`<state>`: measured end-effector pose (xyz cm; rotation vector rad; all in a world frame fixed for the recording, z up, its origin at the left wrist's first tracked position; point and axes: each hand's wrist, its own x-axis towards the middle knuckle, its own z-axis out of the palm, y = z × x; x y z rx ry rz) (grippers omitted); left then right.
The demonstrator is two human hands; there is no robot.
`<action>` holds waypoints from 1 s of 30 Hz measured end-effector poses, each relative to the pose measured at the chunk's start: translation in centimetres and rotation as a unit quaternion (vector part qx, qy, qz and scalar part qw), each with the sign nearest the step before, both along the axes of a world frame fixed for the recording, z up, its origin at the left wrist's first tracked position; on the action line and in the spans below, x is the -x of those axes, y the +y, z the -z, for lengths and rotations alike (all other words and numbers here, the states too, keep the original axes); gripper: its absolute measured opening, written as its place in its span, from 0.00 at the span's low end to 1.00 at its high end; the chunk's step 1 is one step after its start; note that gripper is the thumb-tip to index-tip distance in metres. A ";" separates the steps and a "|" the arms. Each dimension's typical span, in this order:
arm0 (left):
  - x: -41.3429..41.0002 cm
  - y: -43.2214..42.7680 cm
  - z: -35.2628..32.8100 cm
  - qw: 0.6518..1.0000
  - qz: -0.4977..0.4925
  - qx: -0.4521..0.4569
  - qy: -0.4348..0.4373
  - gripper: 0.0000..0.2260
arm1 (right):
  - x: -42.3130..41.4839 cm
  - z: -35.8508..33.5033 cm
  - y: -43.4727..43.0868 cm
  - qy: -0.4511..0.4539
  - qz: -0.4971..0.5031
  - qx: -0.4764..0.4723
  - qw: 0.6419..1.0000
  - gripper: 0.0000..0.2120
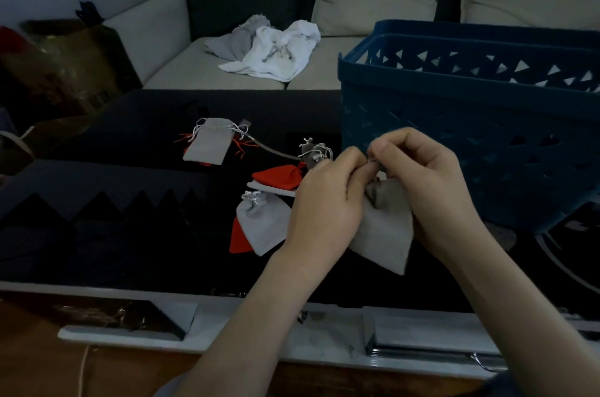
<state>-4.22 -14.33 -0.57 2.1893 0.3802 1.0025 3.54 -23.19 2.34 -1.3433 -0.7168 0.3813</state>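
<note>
Dangling below the grip [370, 166]: grey pouch [384, 234]

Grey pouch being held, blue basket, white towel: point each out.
grey pouch [383, 234], head view, lower body of the bag.
blue basket [406, 85], head view, near rim band.
white towel [279, 49], head view, crumpled middle.

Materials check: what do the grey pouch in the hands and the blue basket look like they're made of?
Grey pouch: soft cloth, matte, perhaps felt or suede-like. It creases and sags where the left hand and right hand pinch its top. The weave is too dim to tell.
Blue basket: moulded plastic, rigid, smooth with a faint sheen. Its walls have clean triangular cut-outs and a rolled rim.
</note>
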 end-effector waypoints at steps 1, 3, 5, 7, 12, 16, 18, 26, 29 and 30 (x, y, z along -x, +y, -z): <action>0.0 0.1 -0.1 1.000 -0.002 -0.002 0.001 0.10 | -0.2 -0.1 0.0 -0.014 0.002 0.017 1.000 0.05; 0.2 0.2 -0.2 1.000 -0.011 -0.009 0.003 0.11 | -0.5 -0.2 -0.2 -0.039 0.002 0.046 0.998 0.04; 0.3 0.3 -0.1 1.000 -0.026 -0.005 0.002 0.12 | -0.9 -0.4 -0.4 -0.077 0.010 0.072 0.994 0.04; 0.4 0.3 -0.1 0.999 -0.040 0.013 0.002 0.11 | -1.4 -0.4 -0.5 -0.115 0.019 0.100 0.988 0.02; 0.3 0.3 0.1 0.999 -0.050 0.021 -0.001 0.10 | -1.4 -0.3 -0.4 -0.116 0.023 0.113 0.986 0.07; 0.2 -0.4 -0.3 0.998 -0.025 0.044 -0.043 0.06 | -0.7 0.1 0.1 -0.064 0.007 0.050 0.997 0.07; 0.2 -0.6 -0.5 0.997 -0.034 0.027 -0.062 0.06 | -0.4 0.3 0.4 -0.032 0.009 0.019 0.999 0.08; -0.3 -0.2 0.7 0.993 -0.085 -0.063 -0.046 0.09 | -0.1 1.4 1.3 0.092 -0.068 -0.045 0.992 0.01; -0.3 -0.5 1.0 0.993 -0.080 -0.078 -0.032 0.11 | 0.1 1.6 1.6 0.140 -0.099 -0.093 0.981 0.03; -0.2 -0.5 1.1 0.993 -0.072 -0.083 -0.032 0.12 | 0.3 1.5 1.6 0.146 -0.108 -0.104 0.978 0.02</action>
